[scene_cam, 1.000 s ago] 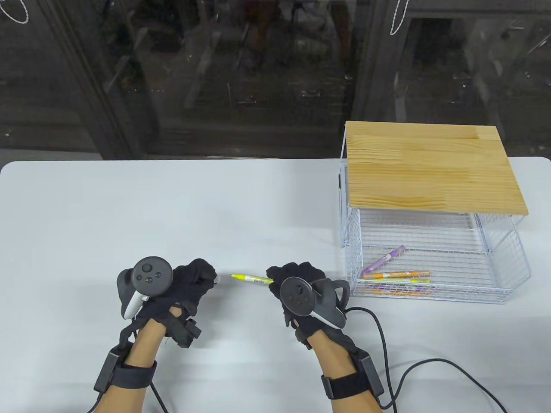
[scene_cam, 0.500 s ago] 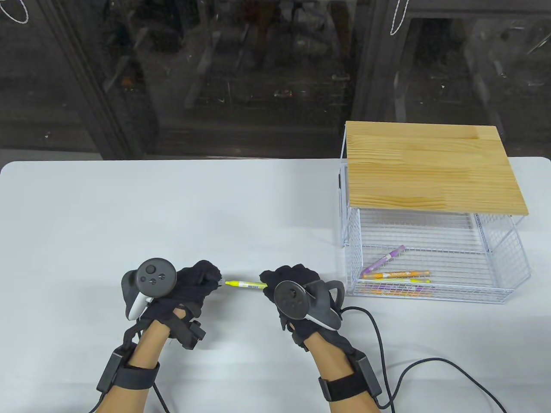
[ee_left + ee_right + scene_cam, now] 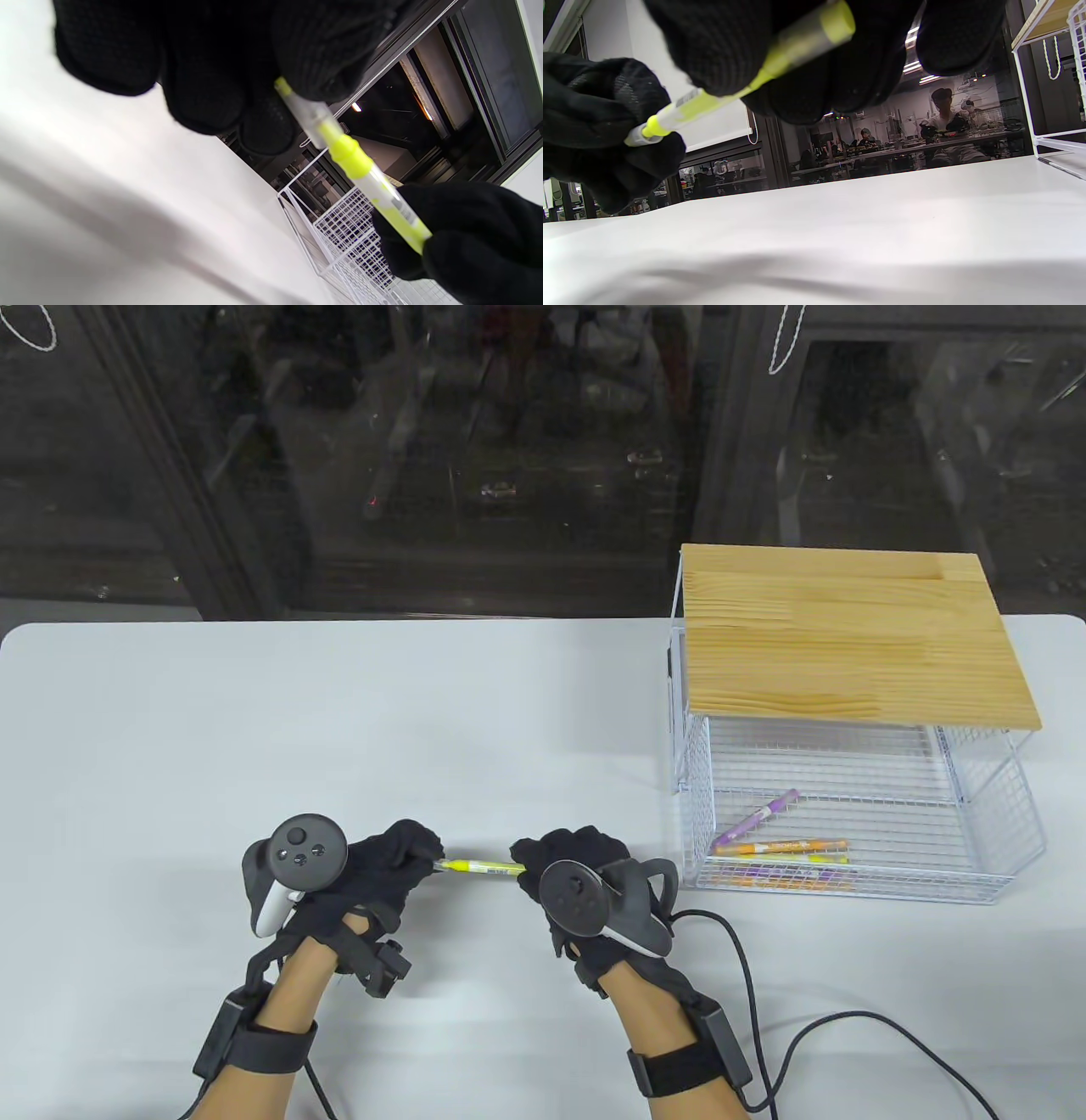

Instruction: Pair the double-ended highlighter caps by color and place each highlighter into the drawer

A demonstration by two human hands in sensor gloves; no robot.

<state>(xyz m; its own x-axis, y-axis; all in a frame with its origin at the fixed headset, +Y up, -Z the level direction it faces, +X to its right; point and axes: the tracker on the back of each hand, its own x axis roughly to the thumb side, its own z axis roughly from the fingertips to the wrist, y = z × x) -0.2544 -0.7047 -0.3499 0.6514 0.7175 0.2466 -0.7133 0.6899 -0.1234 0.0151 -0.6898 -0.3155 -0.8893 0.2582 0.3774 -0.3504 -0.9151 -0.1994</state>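
A yellow double-ended highlighter (image 3: pixel 479 866) spans the gap between my two hands above the table's front middle. My right hand (image 3: pixel 564 857) grips its barrel (image 3: pixel 396 214); its other capped end (image 3: pixel 835 23) sticks out past my fingers. My left hand (image 3: pixel 399 861) pinches a clear cap with a yellow tip (image 3: pixel 305 112) that sits over the highlighter's left end (image 3: pixel 649 129). The white wire drawer (image 3: pixel 988 891) stands pulled out at the right, with a purple highlighter (image 3: pixel 759 817), an orange one (image 3: pixel 789 846) and a yellow one (image 3: pixel 802 858) lying in it.
A wooden top (image 3: pixel 848 636) covers the drawer's wire frame at the back right. A black cable (image 3: pixel 814 1027) runs from my right wrist across the table's front right. Behind the table is dark glass (image 3: pixel 424 458).
My hands have come together: the left hand moved right and the right hand left, and the clear cap now sits on the highlighter's left end, which was bare one second ago.
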